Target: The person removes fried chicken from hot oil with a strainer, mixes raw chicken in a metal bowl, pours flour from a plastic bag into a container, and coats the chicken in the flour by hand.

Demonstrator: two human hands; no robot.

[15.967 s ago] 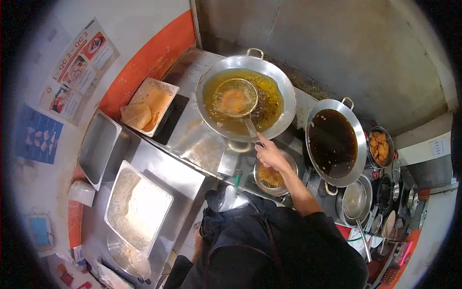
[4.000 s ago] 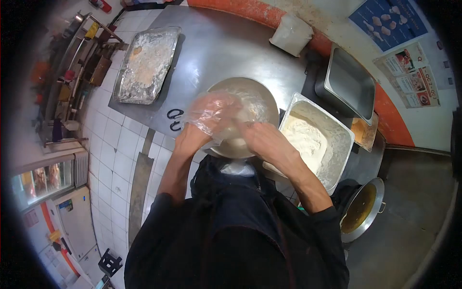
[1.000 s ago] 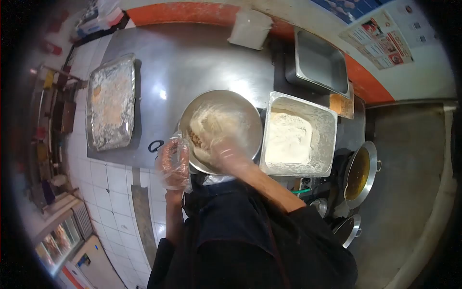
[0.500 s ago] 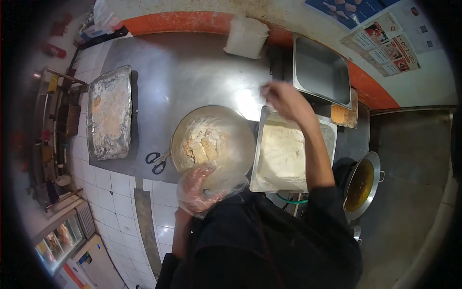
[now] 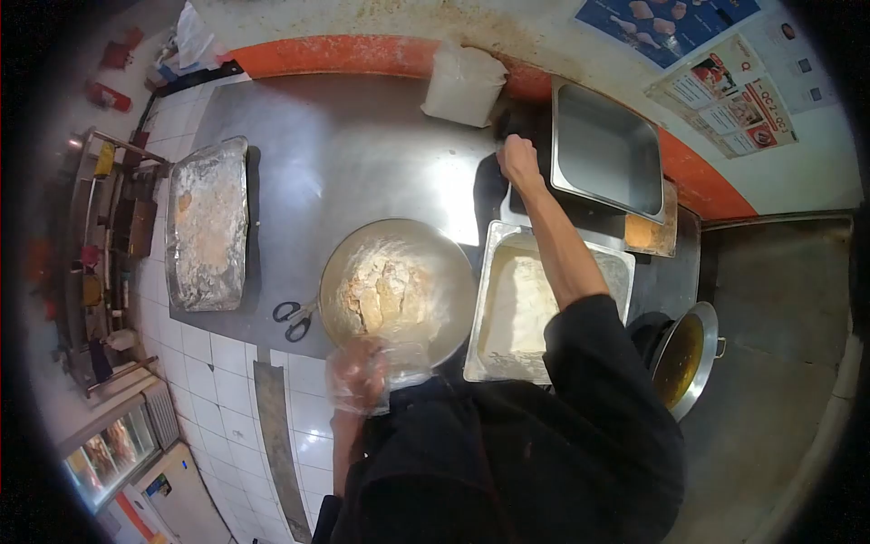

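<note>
Round silver metal bowl [image 5: 450, 288]: on the shiny grey metal table [image 5: 299, 145], with lumpy tan food dusted white [image 5: 385, 299] inside.
Left hand [image 5: 358, 374]: at the bowl's near edge, in thin clear plastic [image 5: 408, 359]. It is blurry, so I cannot tell if it squeezes or hangs loose.
Right hand [image 5: 518, 161]: bare, stretched past the deep silver metal pan [image 5: 616, 281] of white powder [image 5: 517, 317], fingers curled, just beside a small black thing [image 5: 503, 125]. I cannot tell if it grips that or nothing.
Plastic trouble: the loose end is floppy, so it could drag in the food or slip off.
Sleeve trouble: the black cloth sleeve [image 5: 589, 340] is over the powder and could get dusty if the arm dips.
Scissors trouble: the black-handled scissors [image 5: 294, 319] sit close by the bowl, so a bowl bump could push them off the table.
Hard to see: the scissor tips, what the black thing is, whether the plastic is glove or bag, and the powder under the arm.
</note>
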